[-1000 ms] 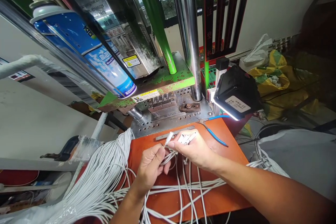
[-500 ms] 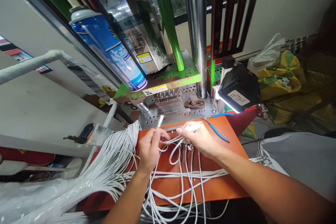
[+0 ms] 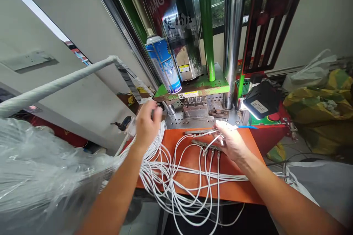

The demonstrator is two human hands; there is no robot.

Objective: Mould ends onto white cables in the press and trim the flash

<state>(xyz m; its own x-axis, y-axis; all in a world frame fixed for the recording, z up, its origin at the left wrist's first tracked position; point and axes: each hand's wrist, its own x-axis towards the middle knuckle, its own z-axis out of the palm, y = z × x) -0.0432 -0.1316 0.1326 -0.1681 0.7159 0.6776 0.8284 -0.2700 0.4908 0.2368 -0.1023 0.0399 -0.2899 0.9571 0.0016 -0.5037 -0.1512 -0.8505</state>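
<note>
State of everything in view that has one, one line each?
Left hand: raised, blurred; grip unclear
Right hand: closed on cable ends
White cables: loose, looped across the orange table
Nearer metal strip: cable ends seated along it
Pliers: partly hidden
Lamp: lit
Spray can: nozzle up
Green plate: raised above perforated bed

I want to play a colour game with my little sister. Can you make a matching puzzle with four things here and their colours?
Things:
1. Tabletop
2. Spray can
3. Lamp casing
4. Cables

Colours:
A. Black
B. Whitish
C. Orange
D. Mostly blue and white

Right pairs: 1-C, 2-D, 3-A, 4-B
</note>
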